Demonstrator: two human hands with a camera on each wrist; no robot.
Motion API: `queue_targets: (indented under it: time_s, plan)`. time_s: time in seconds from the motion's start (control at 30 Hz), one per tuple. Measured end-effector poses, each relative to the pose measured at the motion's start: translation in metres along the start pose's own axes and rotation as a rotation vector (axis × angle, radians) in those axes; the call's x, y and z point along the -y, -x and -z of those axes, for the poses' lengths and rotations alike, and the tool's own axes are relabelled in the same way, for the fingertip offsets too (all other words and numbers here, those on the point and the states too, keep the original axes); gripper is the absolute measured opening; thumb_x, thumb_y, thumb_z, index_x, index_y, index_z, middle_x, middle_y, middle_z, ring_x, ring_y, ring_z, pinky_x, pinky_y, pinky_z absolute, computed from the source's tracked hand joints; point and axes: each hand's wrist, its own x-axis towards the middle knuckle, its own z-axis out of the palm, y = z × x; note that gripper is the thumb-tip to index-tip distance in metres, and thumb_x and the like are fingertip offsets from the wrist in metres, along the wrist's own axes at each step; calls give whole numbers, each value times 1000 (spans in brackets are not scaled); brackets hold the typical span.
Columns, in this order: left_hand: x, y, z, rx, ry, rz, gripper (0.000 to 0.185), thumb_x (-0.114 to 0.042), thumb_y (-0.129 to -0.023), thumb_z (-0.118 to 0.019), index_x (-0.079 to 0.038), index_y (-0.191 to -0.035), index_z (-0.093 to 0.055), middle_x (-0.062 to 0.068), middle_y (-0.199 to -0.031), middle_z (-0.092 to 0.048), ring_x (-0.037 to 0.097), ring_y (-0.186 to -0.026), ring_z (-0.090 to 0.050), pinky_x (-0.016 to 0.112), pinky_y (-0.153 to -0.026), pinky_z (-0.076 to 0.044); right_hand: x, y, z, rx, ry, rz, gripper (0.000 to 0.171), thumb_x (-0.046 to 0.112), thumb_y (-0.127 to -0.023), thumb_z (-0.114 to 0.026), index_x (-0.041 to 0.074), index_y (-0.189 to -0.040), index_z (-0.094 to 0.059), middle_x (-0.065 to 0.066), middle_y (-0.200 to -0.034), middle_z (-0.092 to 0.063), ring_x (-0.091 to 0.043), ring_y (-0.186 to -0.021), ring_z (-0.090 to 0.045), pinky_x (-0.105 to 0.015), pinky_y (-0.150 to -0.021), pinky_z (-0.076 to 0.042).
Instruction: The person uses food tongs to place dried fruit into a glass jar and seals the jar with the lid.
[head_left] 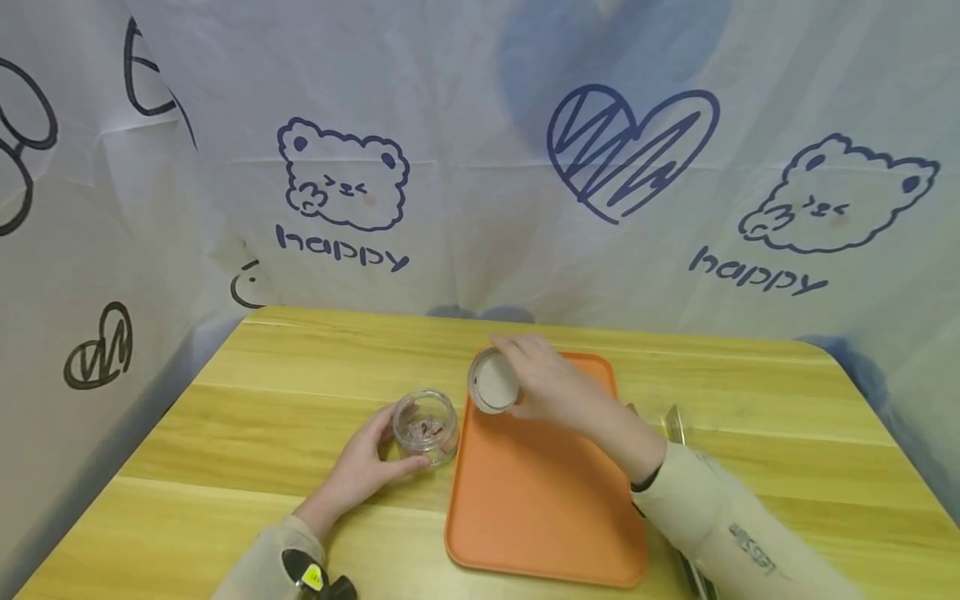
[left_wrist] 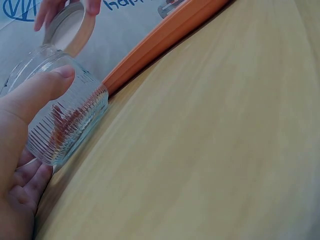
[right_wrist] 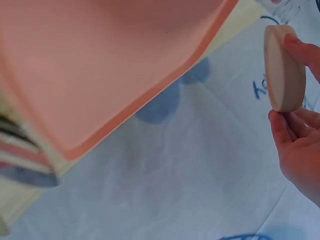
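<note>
1. My left hand wraps the open glass jar on the desk, beside the orange tray
2. My right hand pinches the wooden lid, tilted above the tray
3. Risk: this fingertip grip is shallow, so the lid may slip

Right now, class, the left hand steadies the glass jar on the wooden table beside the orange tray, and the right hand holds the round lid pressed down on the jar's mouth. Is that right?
Not quite. The right hand holds the lid lifted clear of the jar, above the orange tray; the head view shows it. The left hand does steady the jar.
</note>
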Motion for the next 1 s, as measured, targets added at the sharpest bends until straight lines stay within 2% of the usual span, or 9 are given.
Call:
queue_targets:
  time_s: [0.13,0.27,0.43,0.57,0.7,1.0]
  plan:
    - [0,-1,-1,4,-15,0,86,-29,-70,-86,-10,-141,-42,8,-139,-50,29,-127,-45,47,-110,-33,10,-8,-6,0,107,86,87,15,-66,-87,-8,-136,-41,-19,-125,-53,-34,-115,-49,-40,-100,-46]
    - [-1,-2,-1,3,-16,-8,87,-31,-69,-86,-10,-141,-42,9,-139,-50,29,-127,-46,48,-109,-33,18,-12,-6,47,123,98,88,17,-68,-86,-5,-139,-39,-16,-130,-51,-32,-120,-47,-37,-102,-45]
    - [0,-1,-1,2,-6,-9,86,-23,-70,-86,-9,-142,-41,11,-139,-49,29,-126,-47,45,-110,-33,29,-22,-6,109,20,103,90,17,-71,-83,-3,-144,-34,-15,-136,-47,-29,-124,-43,-35,-106,-40]
    - [0,0,-2,1,-9,-12,84,-15,-72,-84,-2,-142,-38,17,-139,-47,35,-127,-45,49,-110,-32,37,-31,-9,153,-94,109,89,14,-75,-81,-2,-146,-30,-14,-140,-43,-27,-127,-40,-34,-107,-39]
    - [-1,1,-1,8,-20,2,83,-18,-74,-83,-3,-142,-38,17,-139,-47,35,-127,-45,51,-109,-32,46,-42,-14,223,-142,116,92,12,-74,-80,-1,-148,-26,-14,-143,-40,-26,-128,-37,-32,-105,-41]
    - [-2,-1,2,32,6,-10,84,-33,-74,-83,-13,-143,-39,4,-138,-49,23,-129,-44,43,-111,-32,64,-60,-25,351,25,287,94,13,-77,-78,-2,-149,-20,-13,-143,-41,-26,-129,-36,-29,-112,-30]
